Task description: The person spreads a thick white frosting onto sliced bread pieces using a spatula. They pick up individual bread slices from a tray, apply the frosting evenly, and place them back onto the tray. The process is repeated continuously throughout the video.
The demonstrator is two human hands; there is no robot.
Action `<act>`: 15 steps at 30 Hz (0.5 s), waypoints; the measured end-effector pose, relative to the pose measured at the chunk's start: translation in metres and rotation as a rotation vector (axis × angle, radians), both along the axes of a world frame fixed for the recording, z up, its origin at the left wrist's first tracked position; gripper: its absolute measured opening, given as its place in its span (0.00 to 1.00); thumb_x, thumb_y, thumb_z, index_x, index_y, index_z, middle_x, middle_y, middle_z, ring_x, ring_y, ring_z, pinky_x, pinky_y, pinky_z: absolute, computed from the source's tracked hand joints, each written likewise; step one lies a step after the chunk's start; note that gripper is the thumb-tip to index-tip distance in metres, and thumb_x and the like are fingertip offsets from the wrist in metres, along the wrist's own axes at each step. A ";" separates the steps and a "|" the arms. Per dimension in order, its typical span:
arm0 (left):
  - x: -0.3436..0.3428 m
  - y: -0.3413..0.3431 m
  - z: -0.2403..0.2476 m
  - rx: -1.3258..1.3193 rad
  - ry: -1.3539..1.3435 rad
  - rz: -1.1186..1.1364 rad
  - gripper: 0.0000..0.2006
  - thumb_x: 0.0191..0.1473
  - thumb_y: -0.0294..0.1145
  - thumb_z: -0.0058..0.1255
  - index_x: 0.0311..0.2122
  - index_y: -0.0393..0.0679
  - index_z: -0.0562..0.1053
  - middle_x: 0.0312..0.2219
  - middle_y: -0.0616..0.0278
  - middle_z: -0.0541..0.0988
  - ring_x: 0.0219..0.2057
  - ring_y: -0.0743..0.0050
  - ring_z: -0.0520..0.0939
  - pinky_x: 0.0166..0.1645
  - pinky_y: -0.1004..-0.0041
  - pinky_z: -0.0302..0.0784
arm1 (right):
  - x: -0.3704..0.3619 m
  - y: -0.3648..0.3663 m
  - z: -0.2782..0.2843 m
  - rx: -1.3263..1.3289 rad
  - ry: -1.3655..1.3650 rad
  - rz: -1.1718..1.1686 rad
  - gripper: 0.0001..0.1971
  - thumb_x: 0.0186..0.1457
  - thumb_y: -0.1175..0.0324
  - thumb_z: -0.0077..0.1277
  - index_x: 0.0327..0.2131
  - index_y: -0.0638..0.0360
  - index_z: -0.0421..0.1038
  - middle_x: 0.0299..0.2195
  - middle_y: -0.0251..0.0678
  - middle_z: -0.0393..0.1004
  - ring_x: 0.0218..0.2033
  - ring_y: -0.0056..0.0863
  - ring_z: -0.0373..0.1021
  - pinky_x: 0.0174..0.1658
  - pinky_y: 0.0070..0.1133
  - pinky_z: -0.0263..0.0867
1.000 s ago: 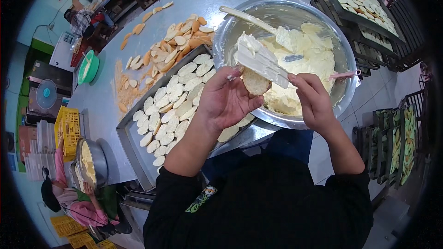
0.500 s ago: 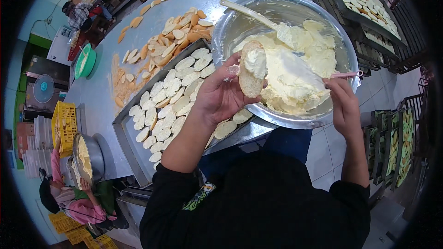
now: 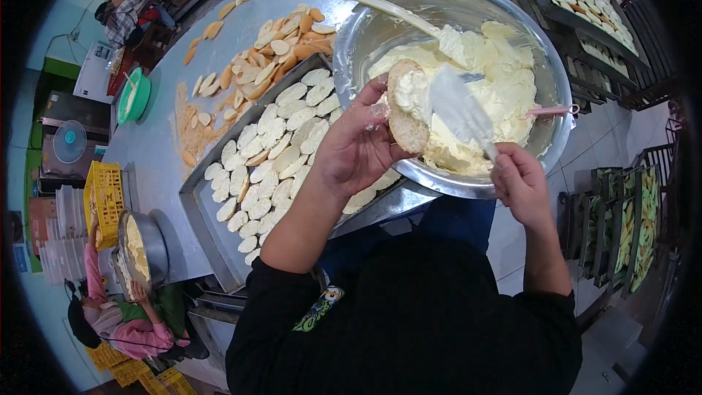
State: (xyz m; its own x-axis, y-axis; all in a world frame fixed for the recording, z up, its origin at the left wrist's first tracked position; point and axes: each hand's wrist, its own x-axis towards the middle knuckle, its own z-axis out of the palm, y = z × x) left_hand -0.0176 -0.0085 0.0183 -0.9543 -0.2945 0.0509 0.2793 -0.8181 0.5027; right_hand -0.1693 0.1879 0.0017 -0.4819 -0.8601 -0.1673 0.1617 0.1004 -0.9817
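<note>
My left hand (image 3: 360, 139) holds up a slice of bread (image 3: 409, 126) by its edges, its upper part smeared with pale cream. In my right hand (image 3: 521, 183) is the handle of a spatula with a translucent whitish blade (image 3: 461, 104), its tip close to the bread's cream. Whether the blade touches the bread I cannot tell. Both hands are over the near side of a large metal bowl (image 3: 561, 80) of pale yellow cream (image 3: 504, 66). A second, cream-coloured spatula (image 3: 391, 12) leans on the bowl's far left rim, its blade in the cream. A pink handle (image 3: 548, 110) rests across the right rim.
A metal tray (image 3: 191, 201) of coated bread slices lies left of the bowl. Beyond it are loose bread pieces (image 3: 281, 47) and crumbs on the metal table (image 3: 175, 190). A green bowl (image 3: 134, 95) stands far left. A co-worker (image 3: 124, 322) works at another bowl; racks of trays (image 3: 614, 227) stand right.
My right hand has moved left and nearer me, lifting the spatula blade out of the cream and up beside the bread. My left hand with the bread has shifted slightly right.
</note>
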 end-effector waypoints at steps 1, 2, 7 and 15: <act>0.000 -0.001 -0.001 0.012 0.016 -0.021 0.25 0.49 0.30 0.38 0.54 0.43 0.51 0.46 0.52 0.64 0.44 0.59 0.72 0.44 0.62 0.73 | -0.001 0.002 0.001 -0.022 0.048 -0.051 0.11 0.56 0.69 0.36 0.38 0.68 0.62 0.14 0.24 0.57 0.12 0.09 0.51 0.15 0.10 0.47; 0.000 -0.001 -0.001 0.024 0.031 -0.042 0.26 0.49 0.30 0.38 0.54 0.42 0.50 0.46 0.51 0.64 0.44 0.59 0.72 0.44 0.62 0.73 | -0.002 0.004 0.002 -0.044 0.096 -0.102 0.11 0.56 0.71 0.36 0.38 0.69 0.63 0.14 0.23 0.58 0.13 0.09 0.51 0.16 0.10 0.48; -0.003 0.003 -0.005 0.050 0.012 -0.110 0.28 0.49 0.30 0.38 0.55 0.40 0.48 0.46 0.51 0.64 0.42 0.59 0.73 0.43 0.63 0.74 | 0.006 -0.008 -0.001 -0.122 0.642 -0.168 0.14 0.53 0.76 0.38 0.44 0.67 0.63 0.25 0.36 0.66 0.27 0.22 0.64 0.32 0.15 0.60; -0.006 0.000 -0.018 0.009 -0.172 -0.058 0.26 0.53 0.38 0.37 0.54 0.38 0.51 0.46 0.48 0.64 0.40 0.60 0.73 0.39 0.67 0.76 | 0.007 -0.012 0.009 -0.079 0.769 0.027 0.15 0.50 0.79 0.37 0.43 0.65 0.65 0.29 0.42 0.66 0.31 0.30 0.65 0.36 0.19 0.60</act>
State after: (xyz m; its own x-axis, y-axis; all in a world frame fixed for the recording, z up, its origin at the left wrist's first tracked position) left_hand -0.0233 -0.0080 0.0002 -0.9641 -0.2383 -0.1170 0.1419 -0.8351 0.5314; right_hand -0.1624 0.1756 0.0108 -0.4162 -0.8686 0.2687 -0.5703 0.0192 -0.8212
